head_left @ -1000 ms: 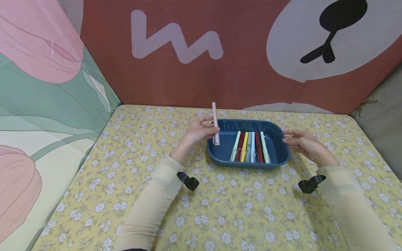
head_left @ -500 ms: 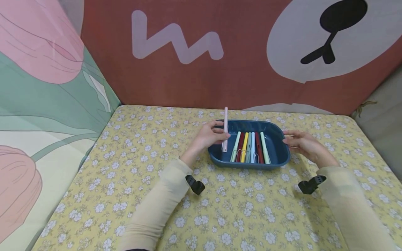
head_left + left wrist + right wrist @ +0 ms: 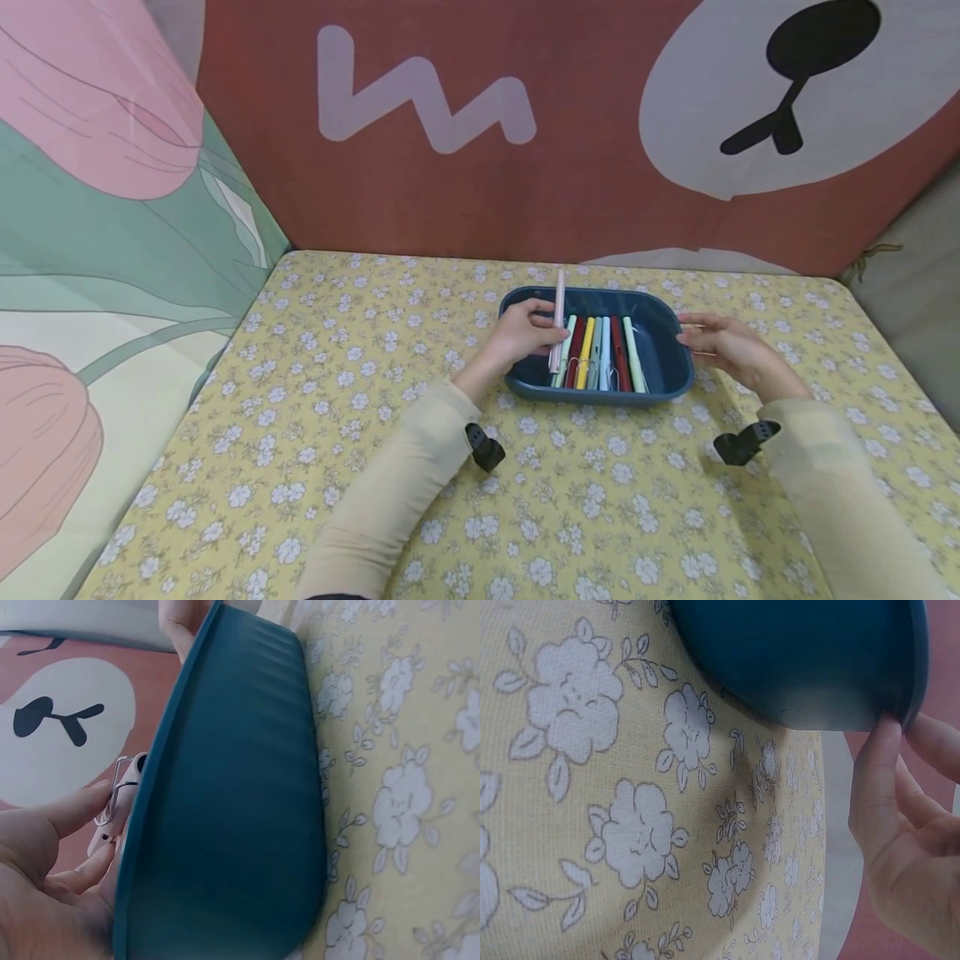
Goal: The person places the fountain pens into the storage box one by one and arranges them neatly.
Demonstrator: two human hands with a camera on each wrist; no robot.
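Observation:
My left hand (image 3: pixel 519 335) pinches a pale pink pen (image 3: pixel 559 307) between thumb and fingers, over the left part of a dark blue tray (image 3: pixel 666 354). The pen stands tilted, its far end raised past the tray's back rim. In the left wrist view, the metal clip of the pink pen (image 3: pixel 129 793) shows just beyond the tray's wall (image 3: pixel 232 787). Inside the tray lie several clip pens in a row, among them a yellow pen (image 3: pixel 585 354) and a pale green pen (image 3: pixel 633 354). At the right end, my right hand (image 3: pixel 723 343) pinches the tray's rim between thumb and fingers.
The tray stands on a table with a yellow floral cloth (image 3: pixel 540 500), towards its back edge. A brown fabric backdrop (image 3: pixel 420 200) with a bear drawing rises behind. Another printed panel (image 3: pixel 120 250) borders the left side.
My left hand has carried the pink pen rightwards and slightly nearer, from the tray's left end to beside the row of pens. The right hand and the tray have stayed put.

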